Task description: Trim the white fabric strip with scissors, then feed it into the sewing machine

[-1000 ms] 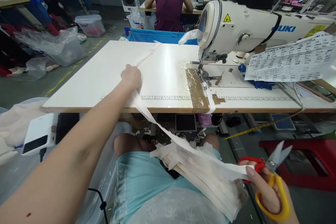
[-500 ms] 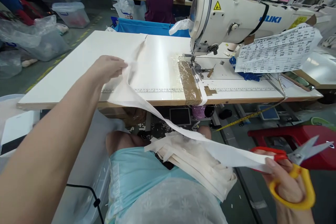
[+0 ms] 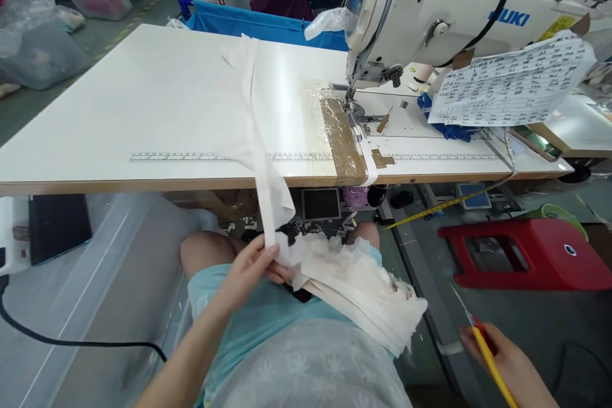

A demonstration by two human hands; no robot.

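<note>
Head view: your left hand (image 3: pixel 255 269) grasps the white strip (image 3: pixel 268 194) between thumb and fingers, just beside the left end of the cloth bundle (image 3: pixel 354 293) on your lap. Your right hand (image 3: pixel 519 366) grips the scissors (image 3: pixel 488 356) low on the right, away from the cloth; how far the blades open, you cannot tell.

From the pinch, the strip rises over the near edge of the worktop (image 3: pixel 167 102) and lies towards its far edge. Draw it gently and straight towards you, easing the flared fold at that edge so it neither snags nor twists. Point the scissor tips away from lap and cloth.

The worktop's left side gives you open room. Farther right, the sewing machine (image 3: pixel 415 32) crowds it; below, the plastic tub (image 3: pixel 157 255) limits your left elbow, and the red stool (image 3: pixel 564 248) stands beyond the scissors.
</note>
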